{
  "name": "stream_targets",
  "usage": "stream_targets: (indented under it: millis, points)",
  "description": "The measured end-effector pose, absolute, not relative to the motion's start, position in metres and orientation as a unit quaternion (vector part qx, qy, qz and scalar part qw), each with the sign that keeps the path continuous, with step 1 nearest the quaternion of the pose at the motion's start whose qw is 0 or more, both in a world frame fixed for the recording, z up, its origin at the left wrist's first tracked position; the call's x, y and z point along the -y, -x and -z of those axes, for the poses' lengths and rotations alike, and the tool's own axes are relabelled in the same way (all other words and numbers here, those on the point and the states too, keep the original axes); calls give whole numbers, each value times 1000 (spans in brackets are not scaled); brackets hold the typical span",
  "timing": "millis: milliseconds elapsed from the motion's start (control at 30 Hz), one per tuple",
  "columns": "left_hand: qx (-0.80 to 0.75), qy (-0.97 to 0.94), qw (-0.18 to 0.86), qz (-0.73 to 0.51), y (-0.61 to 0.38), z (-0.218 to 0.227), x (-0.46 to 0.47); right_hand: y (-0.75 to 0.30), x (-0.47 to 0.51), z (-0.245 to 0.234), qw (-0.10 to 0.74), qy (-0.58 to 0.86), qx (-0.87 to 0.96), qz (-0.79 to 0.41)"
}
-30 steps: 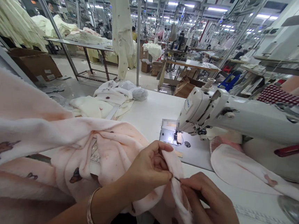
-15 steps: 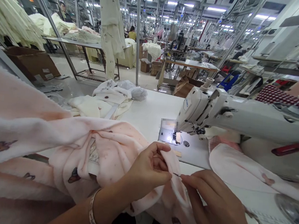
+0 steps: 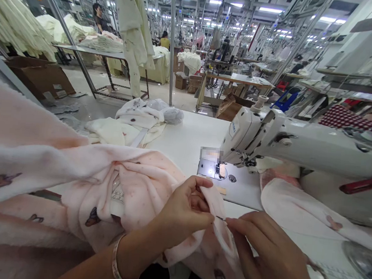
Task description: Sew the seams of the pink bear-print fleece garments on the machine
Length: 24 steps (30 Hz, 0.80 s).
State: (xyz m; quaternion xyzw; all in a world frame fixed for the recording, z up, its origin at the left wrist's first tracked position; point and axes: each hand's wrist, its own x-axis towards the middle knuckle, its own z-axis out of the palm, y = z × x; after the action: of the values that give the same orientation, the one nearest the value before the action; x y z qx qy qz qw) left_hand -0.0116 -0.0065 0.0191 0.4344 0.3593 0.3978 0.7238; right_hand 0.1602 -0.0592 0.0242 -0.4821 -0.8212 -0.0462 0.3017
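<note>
soft light pink fleece garment [image 3: 142, 188] pinched at fold by left hand [image 3: 182, 213]; right hand [image 3: 269, 259] gripped thin metal pick [image 3: 220, 218], near white sewing machine [image 3: 302, 145].

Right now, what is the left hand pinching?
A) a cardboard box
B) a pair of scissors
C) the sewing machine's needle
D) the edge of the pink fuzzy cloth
D: the left hand has its fingers closed on a raised fold at the edge of the pink fleece cloth.
</note>
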Motion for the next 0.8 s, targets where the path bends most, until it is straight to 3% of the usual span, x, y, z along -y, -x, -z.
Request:
stream_targets:
  millis: [267,500,800]
  points:
    - [-337,-429,735,-403,12,-19,7,-161,61,-24,322,487,808,-82]
    - [-322,-440,738,-399,13,-23,6,-158,64,-10,416,501,718,-247]
    - [-350,-454,723,-386,10,-19,5,-158,60,-11,381,495,765,-159]
